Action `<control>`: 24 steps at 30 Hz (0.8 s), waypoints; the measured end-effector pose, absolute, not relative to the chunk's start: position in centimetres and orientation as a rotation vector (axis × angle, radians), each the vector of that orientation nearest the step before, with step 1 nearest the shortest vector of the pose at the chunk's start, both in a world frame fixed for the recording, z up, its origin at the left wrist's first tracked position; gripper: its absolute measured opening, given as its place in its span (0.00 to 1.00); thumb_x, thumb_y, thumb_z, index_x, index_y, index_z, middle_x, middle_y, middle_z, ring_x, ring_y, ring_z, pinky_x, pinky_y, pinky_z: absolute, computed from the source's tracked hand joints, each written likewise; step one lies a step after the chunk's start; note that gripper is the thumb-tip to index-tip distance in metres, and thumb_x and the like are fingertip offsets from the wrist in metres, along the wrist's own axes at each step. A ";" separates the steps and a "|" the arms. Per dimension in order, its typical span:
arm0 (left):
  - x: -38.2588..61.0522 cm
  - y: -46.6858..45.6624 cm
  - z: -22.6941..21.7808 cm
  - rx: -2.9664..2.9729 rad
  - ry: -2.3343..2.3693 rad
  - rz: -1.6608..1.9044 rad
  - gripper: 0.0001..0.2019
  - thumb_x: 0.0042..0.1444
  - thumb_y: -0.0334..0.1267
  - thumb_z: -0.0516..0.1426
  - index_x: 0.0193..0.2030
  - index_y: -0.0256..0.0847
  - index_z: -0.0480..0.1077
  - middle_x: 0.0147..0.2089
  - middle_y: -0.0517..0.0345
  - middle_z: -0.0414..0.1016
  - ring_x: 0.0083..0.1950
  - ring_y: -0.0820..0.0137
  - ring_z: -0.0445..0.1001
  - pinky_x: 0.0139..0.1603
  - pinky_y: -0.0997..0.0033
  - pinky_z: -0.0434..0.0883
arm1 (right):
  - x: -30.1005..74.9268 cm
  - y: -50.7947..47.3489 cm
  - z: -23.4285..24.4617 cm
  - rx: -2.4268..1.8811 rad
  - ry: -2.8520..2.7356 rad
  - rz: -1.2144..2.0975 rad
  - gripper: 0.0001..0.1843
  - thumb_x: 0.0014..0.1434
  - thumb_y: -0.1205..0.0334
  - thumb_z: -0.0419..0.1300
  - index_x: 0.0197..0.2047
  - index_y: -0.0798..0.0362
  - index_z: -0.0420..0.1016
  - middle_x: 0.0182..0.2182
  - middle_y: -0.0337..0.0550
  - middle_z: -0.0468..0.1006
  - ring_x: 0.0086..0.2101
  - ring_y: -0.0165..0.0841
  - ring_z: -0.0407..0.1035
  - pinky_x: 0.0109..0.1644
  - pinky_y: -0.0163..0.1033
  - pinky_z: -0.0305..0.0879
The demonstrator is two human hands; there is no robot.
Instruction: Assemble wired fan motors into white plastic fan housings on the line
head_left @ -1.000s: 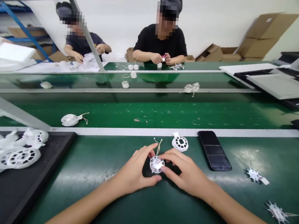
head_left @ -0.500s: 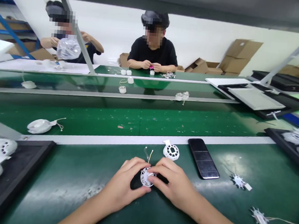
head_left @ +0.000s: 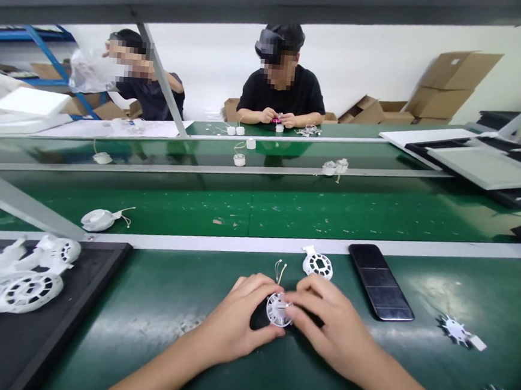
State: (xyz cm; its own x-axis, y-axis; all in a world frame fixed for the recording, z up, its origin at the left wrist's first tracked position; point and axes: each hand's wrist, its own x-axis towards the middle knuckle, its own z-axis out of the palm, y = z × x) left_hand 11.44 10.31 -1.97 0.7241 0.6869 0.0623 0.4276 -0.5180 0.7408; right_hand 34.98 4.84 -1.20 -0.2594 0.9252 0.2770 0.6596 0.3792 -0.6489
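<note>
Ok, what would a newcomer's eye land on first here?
The left hand and right hand meet at the near middle of the green table, pinching a small white spoked part. A black phone lies just right of them, and a black tray at the far left holds white housings.

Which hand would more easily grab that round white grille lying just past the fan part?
Right, probably. The round white grille lies just beyond the right hand; the left hand sits farther off, across the fan part both hands pinch.
</note>
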 end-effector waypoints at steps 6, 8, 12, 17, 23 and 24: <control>11.8 9.8 -1.4 2.232 0.844 0.438 0.28 0.57 0.36 0.68 0.63 0.51 0.68 0.59 0.56 0.71 0.57 0.57 0.68 0.61 0.55 0.66 | 38.7 6.8 -1.6 -1.829 -2.010 -0.061 0.27 0.70 0.47 0.60 0.70 0.41 0.69 0.47 0.52 0.75 0.44 0.50 0.69 0.47 0.58 0.71; 12.0 9.7 -1.2 2.254 0.833 0.436 0.27 0.56 0.35 0.68 0.62 0.50 0.68 0.58 0.56 0.72 0.57 0.57 0.68 0.60 0.54 0.65 | 39.2 6.9 -2.1 -1.802 -2.036 0.129 0.25 0.70 0.49 0.61 0.68 0.39 0.70 0.48 0.50 0.73 0.46 0.49 0.70 0.49 0.57 0.72; 12.2 9.7 -1.2 2.277 0.826 0.448 0.26 0.56 0.36 0.68 0.61 0.51 0.68 0.58 0.57 0.72 0.57 0.57 0.68 0.59 0.54 0.64 | 39.5 6.7 -1.7 -1.696 -1.929 0.536 0.20 0.68 0.50 0.64 0.62 0.39 0.75 0.53 0.47 0.71 0.53 0.46 0.70 0.59 0.58 0.70; 12.5 9.0 -2.1 2.247 0.911 0.502 0.45 0.57 0.35 0.66 0.76 0.50 0.49 0.58 0.54 0.71 0.56 0.57 0.67 0.62 0.52 0.64 | 38.2 5.7 0.2 -1.494 -1.754 0.737 0.25 0.65 0.49 0.68 0.63 0.40 0.72 0.54 0.46 0.74 0.53 0.44 0.73 0.56 0.52 0.74; 13.0 8.1 -3.5 2.264 1.045 0.521 0.57 0.58 0.40 0.64 0.80 0.46 0.25 0.62 0.43 0.66 0.61 0.48 0.63 0.61 0.46 0.64 | 33.8 3.7 -0.3 -1.413 -1.862 0.633 0.24 0.58 0.49 0.73 0.54 0.45 0.72 0.50 0.45 0.76 0.46 0.42 0.75 0.50 0.49 0.75; 13.1 8.0 -3.6 2.272 1.049 0.536 0.58 0.58 0.40 0.64 0.80 0.45 0.23 0.62 0.42 0.66 0.61 0.48 0.63 0.61 0.45 0.64 | 33.3 3.6 -0.6 -1.445 -1.885 0.593 0.25 0.58 0.48 0.73 0.53 0.46 0.71 0.49 0.45 0.76 0.45 0.42 0.76 0.49 0.49 0.75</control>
